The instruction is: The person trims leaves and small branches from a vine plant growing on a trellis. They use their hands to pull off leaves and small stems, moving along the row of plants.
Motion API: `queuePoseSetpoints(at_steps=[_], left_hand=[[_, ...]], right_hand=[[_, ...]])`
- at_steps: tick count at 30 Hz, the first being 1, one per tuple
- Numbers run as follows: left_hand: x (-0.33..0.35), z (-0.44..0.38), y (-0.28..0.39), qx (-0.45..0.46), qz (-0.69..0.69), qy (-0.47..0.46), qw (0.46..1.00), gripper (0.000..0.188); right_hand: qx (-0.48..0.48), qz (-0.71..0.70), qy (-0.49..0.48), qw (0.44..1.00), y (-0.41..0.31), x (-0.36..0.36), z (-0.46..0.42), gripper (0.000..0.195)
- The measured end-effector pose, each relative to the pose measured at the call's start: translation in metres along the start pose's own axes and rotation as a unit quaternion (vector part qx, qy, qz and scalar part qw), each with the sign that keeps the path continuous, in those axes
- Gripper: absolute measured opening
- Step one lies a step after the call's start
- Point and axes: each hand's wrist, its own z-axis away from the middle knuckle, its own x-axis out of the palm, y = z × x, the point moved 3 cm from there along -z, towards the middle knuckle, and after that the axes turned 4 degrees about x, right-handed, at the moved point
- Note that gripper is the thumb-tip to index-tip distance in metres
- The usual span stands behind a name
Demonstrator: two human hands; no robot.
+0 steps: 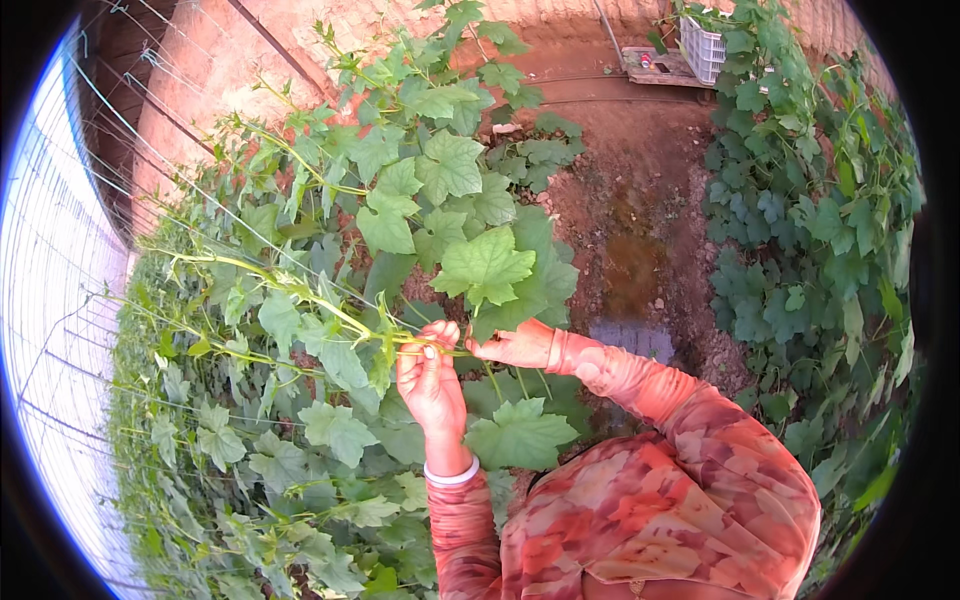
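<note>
A green vine stem (330, 309) slants from the upper left to my hands, alongside a thin support string (259, 234). My left hand (433, 382) pinches this stem between thumb and fingers. Close on its right, my right hand (517, 345) has its fingertips at the same stem, partly behind a leaf; what they hold is hidden. A broad pale green leaf (484, 266) stands just above my hands, and another toothed leaf (521, 435) hangs below my right wrist.
A wet soil path (637, 262) runs between this row and a second row of vines (810, 247) on the right. A white plastic crate (701, 51) stands on a wooden board (660, 73) at the far end. Many strings cross the left side, near an earthen wall (217, 67).
</note>
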Motion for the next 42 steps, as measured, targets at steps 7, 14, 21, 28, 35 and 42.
queuePoseSetpoints(at_steps=[7,14,21,28,35,42], left_hand=[[0.006,0.004,-0.004,0.001,0.017,0.004,1.000,0.017],[-0.014,0.002,-0.023,-0.030,0.152,0.080,0.985,0.017],[0.004,-0.013,-0.030,-0.090,0.138,0.075,0.984,0.007],[0.029,-0.018,-0.025,-0.132,0.085,0.048,0.986,0.007],[0.043,0.010,-0.046,-0.057,0.104,0.054,0.991,0.011],[0.058,0.016,-0.040,0.027,0.042,0.079,0.996,0.011]], right_hand=[[0.035,-0.193,-0.053,0.979,0.026,-0.001,0.004,0.023],[0.009,-0.009,-0.048,0.999,0.010,-0.007,0.013,0.028],[0.109,-0.095,-0.039,0.989,0.039,-0.002,0.022,0.035],[0.120,0.059,-0.010,0.991,0.001,-0.030,0.042,0.026],[-0.046,0.157,0.109,0.981,-0.084,-0.071,0.023,0.022],[-0.131,0.188,0.049,0.972,-0.083,-0.060,-0.008,0.017]])
